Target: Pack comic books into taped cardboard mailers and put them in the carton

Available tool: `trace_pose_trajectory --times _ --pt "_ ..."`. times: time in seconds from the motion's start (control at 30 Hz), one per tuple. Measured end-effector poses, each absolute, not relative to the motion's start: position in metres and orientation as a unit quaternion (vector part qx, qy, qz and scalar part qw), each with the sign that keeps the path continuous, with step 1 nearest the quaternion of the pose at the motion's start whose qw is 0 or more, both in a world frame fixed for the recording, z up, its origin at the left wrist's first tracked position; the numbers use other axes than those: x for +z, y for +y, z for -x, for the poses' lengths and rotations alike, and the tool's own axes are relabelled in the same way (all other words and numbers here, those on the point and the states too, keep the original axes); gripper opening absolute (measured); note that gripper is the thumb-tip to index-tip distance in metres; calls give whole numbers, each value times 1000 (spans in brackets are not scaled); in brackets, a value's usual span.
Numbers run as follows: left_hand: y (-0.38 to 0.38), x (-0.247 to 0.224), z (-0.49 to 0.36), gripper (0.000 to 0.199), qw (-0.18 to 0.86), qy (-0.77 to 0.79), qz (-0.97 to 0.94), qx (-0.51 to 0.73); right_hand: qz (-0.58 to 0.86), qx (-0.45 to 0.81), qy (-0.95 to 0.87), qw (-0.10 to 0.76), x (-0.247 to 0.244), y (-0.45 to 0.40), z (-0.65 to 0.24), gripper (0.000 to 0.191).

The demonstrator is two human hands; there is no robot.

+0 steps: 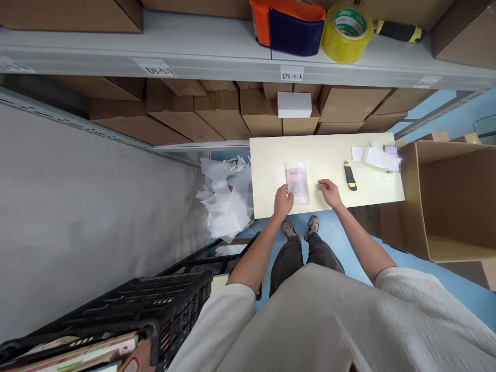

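A flat pinkish packet in translucent wrapping (pixel 297 181) lies on the pale tabletop (pixel 329 150). At its lower left edge is my left hand (pixel 284 201), with thumb and curled fingers closed on the border. My right hand (pixel 329 193) hovers or rests just right of the packet, apart from it. Its fingers are loosely bent and apart, and nothing shows in them. Farther right lies a black and yellow utility knife (pixel 350 176). White paper slips (pixel 374 156) are spread near the table's right end.
White backing scraps (pixel 228 201) pile up left of the table. An open carton (pixel 422 206) stands at the right, a black crate (pixel 182 305) at lower left. The shelf above holds a yellow tape roll (pixel 346 36) and an orange and blue tape dispenser (pixel 296 31).
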State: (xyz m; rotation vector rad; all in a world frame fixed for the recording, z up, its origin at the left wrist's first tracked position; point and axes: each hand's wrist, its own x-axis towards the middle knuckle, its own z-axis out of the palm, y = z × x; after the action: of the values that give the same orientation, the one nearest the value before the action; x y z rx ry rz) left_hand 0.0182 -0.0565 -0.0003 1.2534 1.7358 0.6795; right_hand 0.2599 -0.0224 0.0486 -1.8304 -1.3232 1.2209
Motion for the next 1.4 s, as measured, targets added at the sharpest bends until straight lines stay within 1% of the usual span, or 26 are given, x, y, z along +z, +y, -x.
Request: trace_pose_trajectory --times 0.1,0.2,0.27,0.37,0.5,0.6,0.7,0.77,0.83,0.9,1.03,1.13,1.4 --pt "-58 0 -24 49 428 683 -534 256 755 343 -503 244 49 -12 -294 37" --pt "-57 2 -34 52 429 668 -559 239 832 209 -490 153 51 3 -326 46" --pt "-55 4 -43 54 435 655 -576 225 856 158 -482 98 51 13 -341 53" --pt "-51 7 -58 57 441 636 -599 207 863 148 -481 46 48 24 -354 58" --pt "-47 9 -66 59 451 620 -605 215 854 176 -489 18 43 28 -362 53" --pt "-47 12 -60 56 461 616 -595 232 846 195 -495 40 43 27 -363 47" --pt "-46 16 -47 50 452 621 -592 246 823 237 -502 120 45 27 -355 39" --pt "-45 19 -36 46 431 632 -590 257 795 303 -488 196 47 26 -342 37" --pt "-44 22 -25 44 412 647 -584 267 758 386 -454 263 49 25 -323 42" --pt "-43 24 -16 42 396 660 -577 273 720 452 -437 295 52 21 -301 43" --pt "-43 23 -1 39 380 677 -569 271 647 516 -469 310 61 9 -257 48" --pt "-46 20 7 39 378 680 -567 269 612 531 -502 303 68 -2 -234 50" --pt "-53 11 21 39 384 677 -574 252 680 469 -518 224 74 -16 -207 44"
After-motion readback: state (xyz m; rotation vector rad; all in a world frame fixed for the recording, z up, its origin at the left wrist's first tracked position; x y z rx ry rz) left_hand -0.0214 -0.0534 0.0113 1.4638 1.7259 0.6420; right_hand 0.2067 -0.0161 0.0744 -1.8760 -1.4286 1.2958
